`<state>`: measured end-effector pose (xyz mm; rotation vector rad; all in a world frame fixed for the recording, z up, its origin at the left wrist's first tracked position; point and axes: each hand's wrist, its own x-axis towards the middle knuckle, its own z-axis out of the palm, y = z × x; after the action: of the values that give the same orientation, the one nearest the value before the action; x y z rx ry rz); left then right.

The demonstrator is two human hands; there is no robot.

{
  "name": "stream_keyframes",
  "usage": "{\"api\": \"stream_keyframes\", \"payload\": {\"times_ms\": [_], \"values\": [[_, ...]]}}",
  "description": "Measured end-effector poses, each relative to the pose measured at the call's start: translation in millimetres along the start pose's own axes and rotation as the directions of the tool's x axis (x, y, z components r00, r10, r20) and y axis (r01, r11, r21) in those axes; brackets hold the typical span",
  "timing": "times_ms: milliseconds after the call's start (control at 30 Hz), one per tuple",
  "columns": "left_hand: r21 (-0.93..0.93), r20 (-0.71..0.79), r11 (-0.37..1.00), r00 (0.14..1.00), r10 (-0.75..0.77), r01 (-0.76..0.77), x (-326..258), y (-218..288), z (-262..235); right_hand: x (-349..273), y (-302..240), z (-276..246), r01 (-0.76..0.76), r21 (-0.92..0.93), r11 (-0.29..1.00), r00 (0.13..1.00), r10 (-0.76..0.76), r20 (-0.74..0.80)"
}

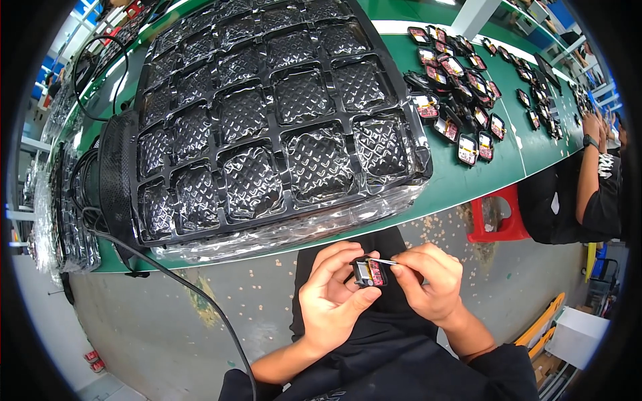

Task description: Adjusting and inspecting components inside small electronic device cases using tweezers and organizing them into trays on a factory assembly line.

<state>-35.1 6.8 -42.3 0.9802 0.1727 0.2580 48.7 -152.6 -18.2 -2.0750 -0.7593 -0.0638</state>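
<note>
Over my lap, my left hand (332, 297) grips a small black plastic housing (370, 273) by its sides, fingers and thumb around it. Its open face shows a red circuit board and a whitish part with some yellow. My right hand (431, 281) pinches a thin, light metal tool, perhaps tweezers (384, 261), between thumb and fingers. The tip of this tool reaches the upper edge of the housing, over the board. Exactly what the tip touches is too small to tell.
A stack of black moulded trays (281, 120) in clear wrap covers the green table (401, 204). Several similar open housings (461, 93) lie in a pile at right. A black cable (194, 287) hangs on my left. A co-worker (568, 187) sits at right beside a red stool (498, 217).
</note>
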Motion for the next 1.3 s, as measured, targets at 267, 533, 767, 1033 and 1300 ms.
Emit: {"api": "stream_keyframes", "payload": {"times_ms": [267, 533, 767, 1033, 1300], "values": [[0.018, -0.017, 1.000, 1.000, 0.024, -0.024, -1, -3, 1, -1, -3, 2, -0.041, 0.022, 0.999, 0.999, 0.041, 0.003], [0.017, -0.017, 1.000, 1.000, 0.004, -0.004, -1, 0, 2, -1, 4, 4, 0.083, -0.056, 0.995, 0.996, -0.085, -0.026], [0.021, -0.156, 0.999, 0.987, -0.022, 0.026, -6, 10, 12, 4, 1, -1, 0.227, -0.134, 0.965, 0.974, -0.228, 0.006], [0.018, -0.148, 1.000, 0.989, -0.005, 0.008, -6, 15, 12, 8, 1, 0, 0.293, -0.142, 0.945, 0.953, -0.300, -0.029], [0.086, 0.100, 0.960, 0.961, 0.256, -0.265, -5, 49, -2, 14, 3, -22, 0.345, -0.148, 0.927, 0.925, -0.362, -0.117]]}}
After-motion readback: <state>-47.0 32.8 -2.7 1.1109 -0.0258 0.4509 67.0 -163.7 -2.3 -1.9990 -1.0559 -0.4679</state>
